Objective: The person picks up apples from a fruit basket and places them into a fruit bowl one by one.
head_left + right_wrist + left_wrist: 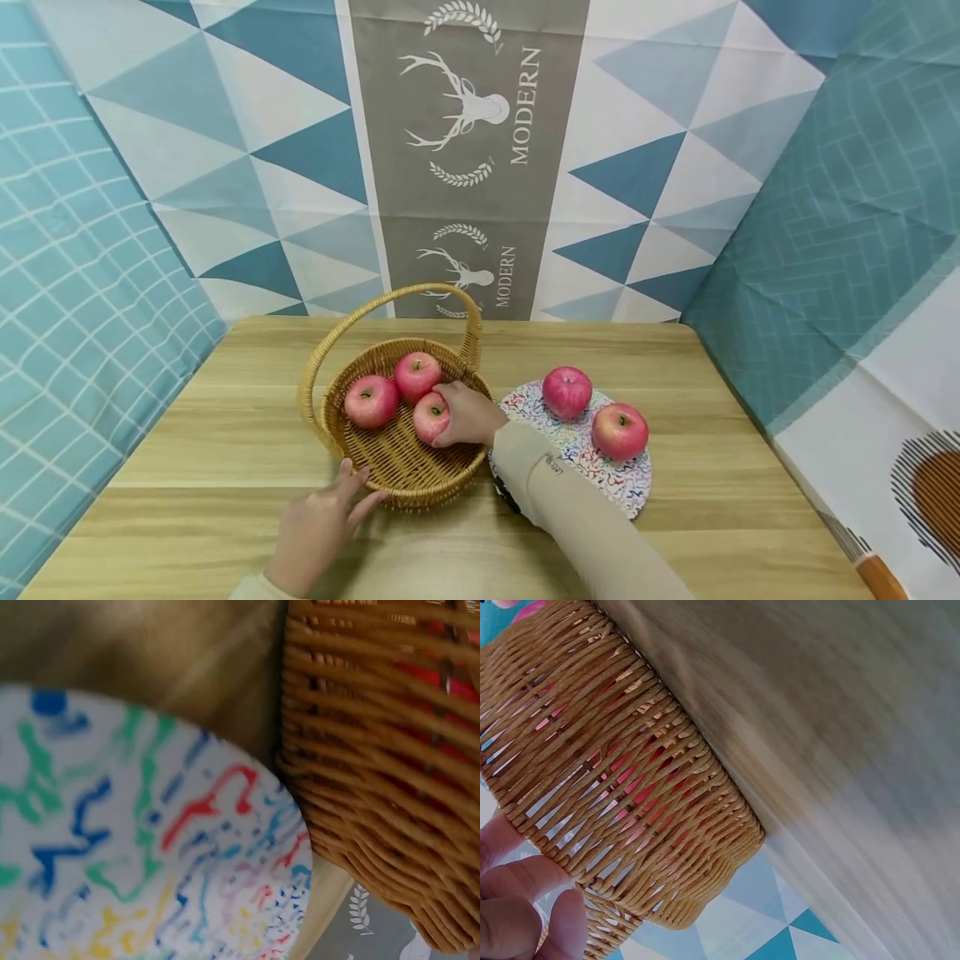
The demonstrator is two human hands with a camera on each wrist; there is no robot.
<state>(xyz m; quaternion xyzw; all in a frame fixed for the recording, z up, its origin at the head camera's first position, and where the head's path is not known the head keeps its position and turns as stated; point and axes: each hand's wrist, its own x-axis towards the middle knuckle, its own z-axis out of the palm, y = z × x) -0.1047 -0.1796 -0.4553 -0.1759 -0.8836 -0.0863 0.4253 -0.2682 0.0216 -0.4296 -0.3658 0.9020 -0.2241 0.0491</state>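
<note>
At 3 o'clock inside the round tan wicker basket (401, 462), the right hand (470, 414) grips a round pinkish-red apple (430, 418); left hand's (317, 523) just touching the rim (420, 498) around 7, fingers apart.

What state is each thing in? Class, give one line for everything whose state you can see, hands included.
Basket: upright on the table.
Handle: raised over the basket.
Held apple: inside the basket, stem showing.
Right hand: gripping that apple.
Left hand: touching the basket's rim.
Other basket apples: resting inside, stems showing.
Plate: on the table, loaded.
Plate apples: resting on it.
</note>
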